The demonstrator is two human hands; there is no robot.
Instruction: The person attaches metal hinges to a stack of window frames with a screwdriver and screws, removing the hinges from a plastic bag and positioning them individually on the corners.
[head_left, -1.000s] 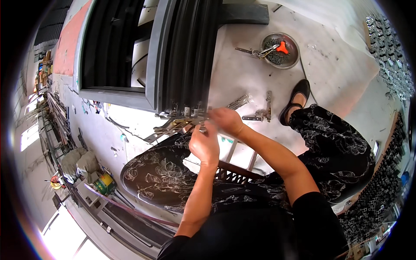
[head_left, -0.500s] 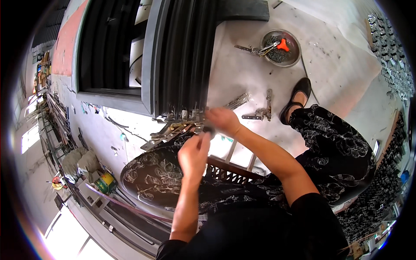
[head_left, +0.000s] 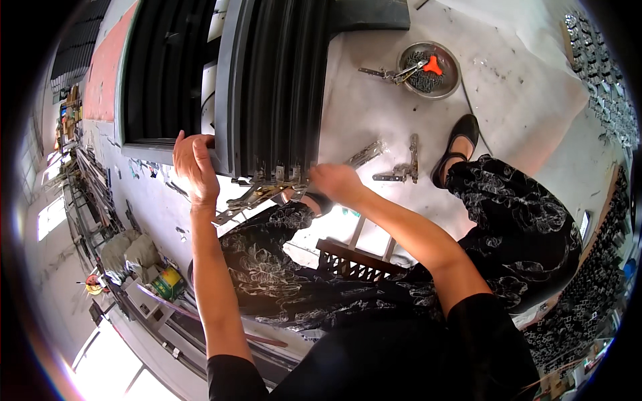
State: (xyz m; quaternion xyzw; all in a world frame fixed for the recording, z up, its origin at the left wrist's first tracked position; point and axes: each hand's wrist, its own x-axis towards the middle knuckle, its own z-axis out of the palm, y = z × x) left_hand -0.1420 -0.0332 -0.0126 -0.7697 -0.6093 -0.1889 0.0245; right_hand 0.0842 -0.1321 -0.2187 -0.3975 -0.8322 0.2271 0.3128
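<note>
A dark grey metal frame (head_left: 231, 87) with ribbed black profiles (head_left: 281, 93) extends away from my lap. My left hand (head_left: 196, 168) grips the frame's near rail, thumb on the side toward me. Metal hinge-like brackets (head_left: 261, 192) are fixed or laid along the near end of the profiles, between my hands. My right hand (head_left: 336, 182) is closed at the right corner of that end, beside the brackets. Its fingertips are slightly blurred, and what they pinch is hidden.
On the pale floor sheet (head_left: 508, 87) stand a steel bowl (head_left: 459, 70) of screws with an orange-handled tool, and several loose hinges (head_left: 401, 172). My shoe (head_left: 461, 144) rests nearby. Many small metal parts (head_left: 608, 87) lie far right. A yellow-green bucket (head_left: 167, 284) stands left.
My left hand has gone from the brackets near my right hand leftward and up to the frame's rail. My right hand stays at the profiles' corner. A small dark object near it no longer shows.
</note>
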